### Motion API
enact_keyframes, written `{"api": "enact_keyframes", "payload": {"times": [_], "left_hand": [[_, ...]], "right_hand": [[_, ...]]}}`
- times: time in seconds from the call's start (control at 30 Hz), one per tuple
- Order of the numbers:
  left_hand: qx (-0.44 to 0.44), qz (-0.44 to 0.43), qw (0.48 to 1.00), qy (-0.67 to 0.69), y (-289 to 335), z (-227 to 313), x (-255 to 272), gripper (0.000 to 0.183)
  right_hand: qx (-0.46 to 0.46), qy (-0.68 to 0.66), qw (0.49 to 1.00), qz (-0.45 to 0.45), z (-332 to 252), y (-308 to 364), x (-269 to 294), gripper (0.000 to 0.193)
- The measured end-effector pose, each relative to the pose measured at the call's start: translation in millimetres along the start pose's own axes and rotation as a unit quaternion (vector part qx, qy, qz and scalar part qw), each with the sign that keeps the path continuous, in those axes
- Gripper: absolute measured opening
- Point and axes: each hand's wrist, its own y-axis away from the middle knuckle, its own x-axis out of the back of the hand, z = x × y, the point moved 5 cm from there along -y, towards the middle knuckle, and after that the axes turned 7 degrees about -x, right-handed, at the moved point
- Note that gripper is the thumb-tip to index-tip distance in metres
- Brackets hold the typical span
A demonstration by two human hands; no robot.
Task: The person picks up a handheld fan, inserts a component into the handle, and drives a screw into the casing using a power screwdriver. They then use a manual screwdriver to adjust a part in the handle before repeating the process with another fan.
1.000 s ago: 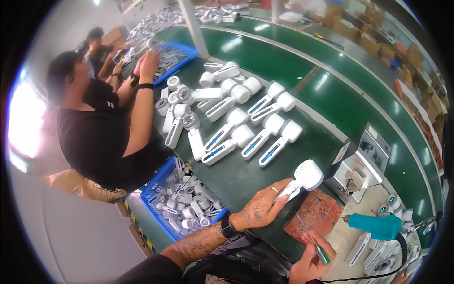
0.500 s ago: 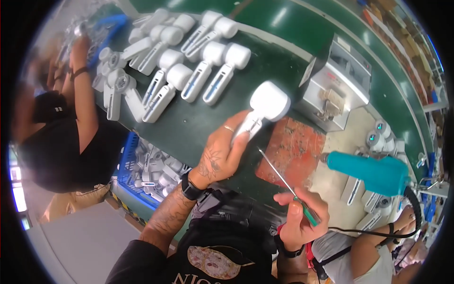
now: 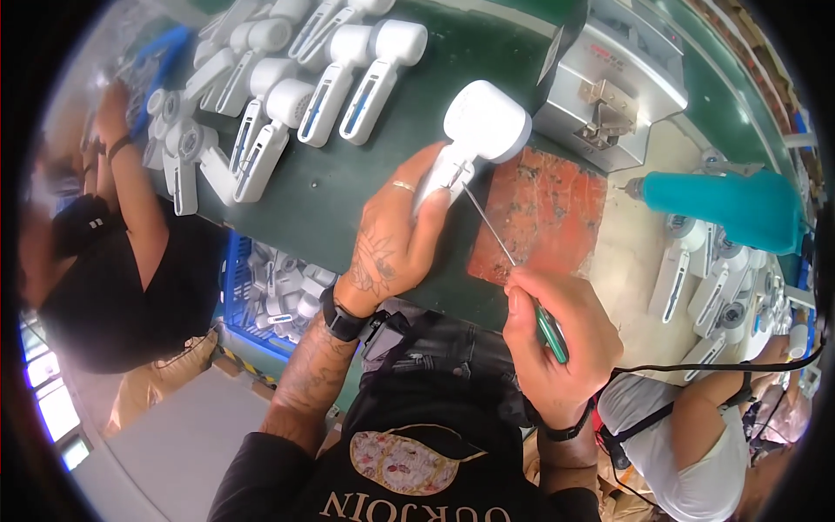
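My left hand (image 3: pixel 391 228) is closed round the handle of a white handheld fan (image 3: pixel 487 122), whose round head points away from me. A slot shows in the handle just above my thumb. In my right hand (image 3: pixel 564 339) is a thin screwdriver (image 3: pixel 492 228) with a green handle, gripped between thumb and fingers. Its tip meets the edge of the fan's handle, beside the slot; whether it reaches inside I cannot tell. Under the screwdriver lies a worn red mat (image 3: pixel 546 213) on the dark green table (image 3: pixel 335 196).
Several white fans (image 3: pixel 376 96) lie at the back left, more (image 3: pixel 674 278) at the right. A silver machine (image 3: pixel 613 96) stands at the back right, near a teal power tool (image 3: pixel 722 204). A blue basket (image 3: pixel 233 291) holds white parts. Co-workers (image 3: pixel 122 270) sit at both sides.
My right hand has turned and moved up with the screwdriver, bringing its tip to the fan's handle. The left hand keeps its hold on the fan. The whole view has shifted somewhat.
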Motion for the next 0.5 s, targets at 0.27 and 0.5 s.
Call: {"api": "enact_keyframes", "payload": {"times": [0.27,0.5], "left_hand": [[-0.030,0.007,0.999,-0.008,-3.1,2.1,3.6,0.041],[-0.038,0.008,0.999,-0.020,-3.8,1.6,1.6,0.040]], "right_hand": [[0.016,0.003,1.000,-0.006,-1.3,-3.6,-7.4,0.028],[-0.021,-0.001,1.000,0.013,-4.0,-6.1,-9.5,0.020]]}}
